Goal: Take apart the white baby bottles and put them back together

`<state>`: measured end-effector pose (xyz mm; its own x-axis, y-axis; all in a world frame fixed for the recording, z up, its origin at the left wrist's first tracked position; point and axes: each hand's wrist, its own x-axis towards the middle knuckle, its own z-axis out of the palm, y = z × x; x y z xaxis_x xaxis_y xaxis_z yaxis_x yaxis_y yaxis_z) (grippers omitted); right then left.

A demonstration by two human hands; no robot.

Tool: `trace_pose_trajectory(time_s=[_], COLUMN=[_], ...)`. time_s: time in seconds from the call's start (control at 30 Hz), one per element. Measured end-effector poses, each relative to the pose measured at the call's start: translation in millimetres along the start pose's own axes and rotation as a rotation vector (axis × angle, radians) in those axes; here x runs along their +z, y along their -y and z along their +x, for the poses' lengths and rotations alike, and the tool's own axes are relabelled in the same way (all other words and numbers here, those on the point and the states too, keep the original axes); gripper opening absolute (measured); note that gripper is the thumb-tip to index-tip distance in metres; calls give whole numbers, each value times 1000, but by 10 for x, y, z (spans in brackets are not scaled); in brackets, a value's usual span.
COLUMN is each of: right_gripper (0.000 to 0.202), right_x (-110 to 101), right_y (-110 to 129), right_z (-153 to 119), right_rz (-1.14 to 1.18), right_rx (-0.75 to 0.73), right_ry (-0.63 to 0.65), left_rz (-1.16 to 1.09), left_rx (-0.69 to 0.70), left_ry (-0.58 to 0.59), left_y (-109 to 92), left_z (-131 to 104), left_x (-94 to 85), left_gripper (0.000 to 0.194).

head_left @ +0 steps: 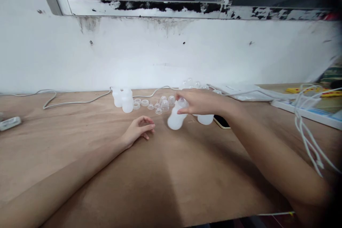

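My right hand (191,101) grips the top of a white, waisted bottle (175,119), which tilts with its base toward the left. My left hand (139,128) rests on the wooden table (112,171), fingers loosely curled and apart, holding nothing. Between and behind the hands lie small clear nipples (158,110), clear domed caps (165,105) and translucent rings (144,102). White bottles (127,101) stand at the left of these parts. Another white bottle (205,119) is partly hidden behind my right hand, with more clear caps (190,83) near the wall.
A dark phone (222,122) lies under my right forearm. Grey cable (77,103) runs along the wall, and white cords (304,131) hang at the right by a white-and-blue box (307,112). A power strip (10,123) sits far left, a plastic bag (237,92) at the back.
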<state>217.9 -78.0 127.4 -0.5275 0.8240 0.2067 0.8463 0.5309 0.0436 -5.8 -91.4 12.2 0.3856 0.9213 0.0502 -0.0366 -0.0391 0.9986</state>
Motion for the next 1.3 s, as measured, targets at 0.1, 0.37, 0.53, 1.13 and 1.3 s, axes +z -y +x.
trace_pose_trajectory(time_s=[0.1, 0.37, 0.53, 1.13, 1.3], right_gripper=[28, 38, 44, 47, 47], right_x=[98, 296, 369, 1392, 1332], right_y=[-181, -565, -625, 726, 715], right_z=[-2, 98, 107, 74, 59], right_rz=[-177, -341, -298, 211, 210], right_rx=[181, 282, 372, -111, -113], right_ry=[8, -74, -129, -85, -100], left_rz=[18, 39, 78, 1317, 1317], left_rx=[20, 10, -3, 339, 338], left_ry=[-28, -31, -25, 191, 167], left_y=[16, 17, -12, 138, 101], left_z=[-8, -1, -16, 14, 5], left_x=[9, -1, 16, -275, -262], left_gripper=[27, 27, 25, 56, 56])
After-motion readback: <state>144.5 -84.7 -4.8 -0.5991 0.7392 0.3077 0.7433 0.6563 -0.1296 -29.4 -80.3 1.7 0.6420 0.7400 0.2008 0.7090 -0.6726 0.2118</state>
